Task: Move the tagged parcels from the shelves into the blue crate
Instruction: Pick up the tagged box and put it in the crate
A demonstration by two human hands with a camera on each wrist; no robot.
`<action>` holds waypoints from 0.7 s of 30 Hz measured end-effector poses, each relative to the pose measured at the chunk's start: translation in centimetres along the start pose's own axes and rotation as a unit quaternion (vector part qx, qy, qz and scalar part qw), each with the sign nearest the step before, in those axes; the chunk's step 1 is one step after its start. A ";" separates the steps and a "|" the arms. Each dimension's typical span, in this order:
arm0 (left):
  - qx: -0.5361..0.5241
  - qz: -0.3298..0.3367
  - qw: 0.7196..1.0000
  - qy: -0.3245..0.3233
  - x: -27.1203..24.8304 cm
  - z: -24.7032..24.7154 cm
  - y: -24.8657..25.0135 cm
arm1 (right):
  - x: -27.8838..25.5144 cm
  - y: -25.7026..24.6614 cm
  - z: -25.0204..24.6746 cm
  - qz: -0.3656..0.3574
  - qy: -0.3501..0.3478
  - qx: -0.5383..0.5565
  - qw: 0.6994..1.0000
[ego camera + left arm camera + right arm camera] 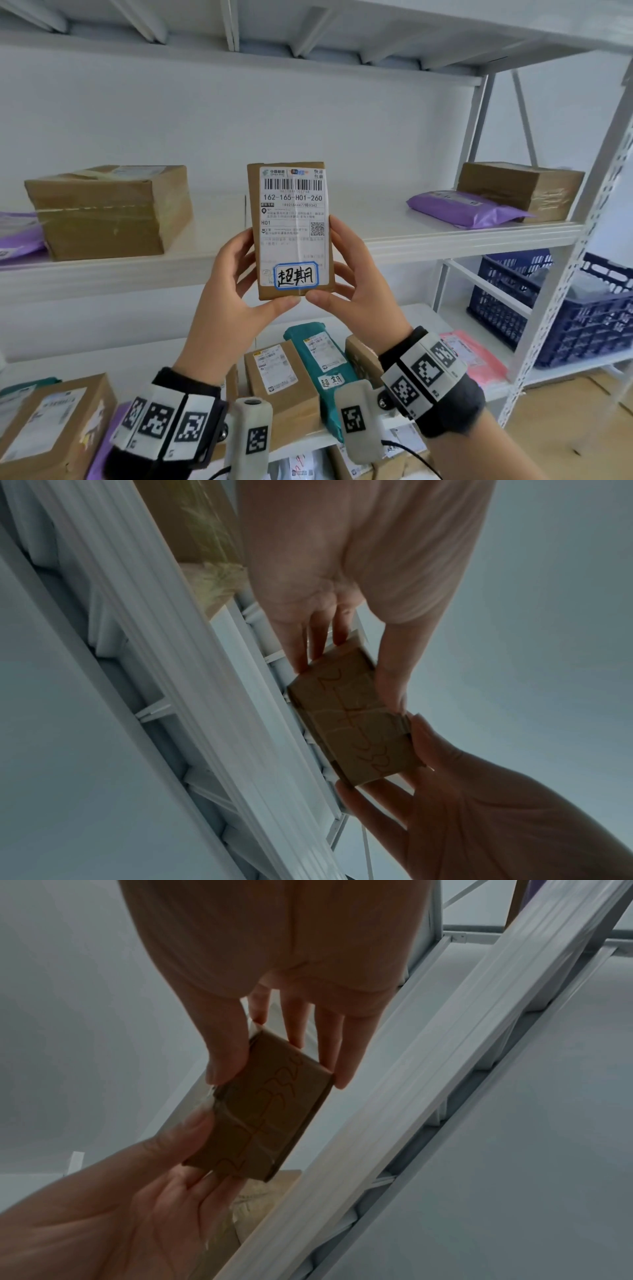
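Brown cardboard wraps the one small parcel (291, 229) held upright in front of the middle shelf (428, 240). Its white shipping label faces the head camera, and a blue-bordered handwritten tag (296, 276) sits at the bottom. Two hands hold it between them: the left hand (229, 298) grips the left edge with fingers behind and thumb under the bottom corner, and the right hand (356, 284) mirrors this on the right edge. Both wrist views show the parcel's plain back with orange writing, pinched between thumbs and fingers.

On the middle shelf rest two brown boxes, a large one (109, 209) at left and another (520, 185) at right, plus two purple mailer bags, one (466, 209) in front of the right box and one (17, 236) at the far left edge. The lower shelf (120, 353) carries several more parcels, among them a teal bag (322, 363) with its own handwritten tag. One blue crate (548, 308) stands on the neighbouring rack at right, well apart from the held parcel. White metal shelving stands against a white wall, with wood flooring at lower right.
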State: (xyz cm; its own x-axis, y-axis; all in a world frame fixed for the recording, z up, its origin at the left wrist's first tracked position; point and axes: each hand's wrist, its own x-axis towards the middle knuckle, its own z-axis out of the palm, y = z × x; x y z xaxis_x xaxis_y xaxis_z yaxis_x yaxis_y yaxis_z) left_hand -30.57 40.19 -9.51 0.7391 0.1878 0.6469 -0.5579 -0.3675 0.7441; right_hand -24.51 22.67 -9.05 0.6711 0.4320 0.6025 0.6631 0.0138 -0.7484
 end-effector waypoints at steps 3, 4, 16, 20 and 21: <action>0.000 0.002 1.000 -0.004 -0.3 2.5 0.9 | -1.1 -0.3 -2.6 0.003 -0.002 -0.003 1.000; -0.002 0.002 1.000 -0.006 -0.4 3.3 1.3 | -1.5 -0.4 -3.5 0.006 0.000 -0.004 1.000; -0.042 0.001 0.996 -0.075 -1.8 16.5 4.9 | -9.0 -1.4 -15.8 0.038 0.069 -0.054 0.995; -0.069 0.004 0.992 -0.108 -2.4 21.4 6.2 | -11.9 -2.0 -20.0 0.052 0.099 -0.077 0.991; -0.074 0.004 0.990 -0.116 -2.6 22.6 6.6 | -12.6 -2.1 -21.0 0.057 0.108 -0.081 0.989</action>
State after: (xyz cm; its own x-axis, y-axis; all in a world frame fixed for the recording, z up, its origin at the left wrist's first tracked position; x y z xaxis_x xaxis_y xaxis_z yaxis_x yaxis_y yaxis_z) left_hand -27.63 16.69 -10.06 0.7916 -0.0363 0.6100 -0.6011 -0.2264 0.7665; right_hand -27.40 -1.72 -9.28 0.7878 0.2193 0.5756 0.6122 -0.1759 -0.7709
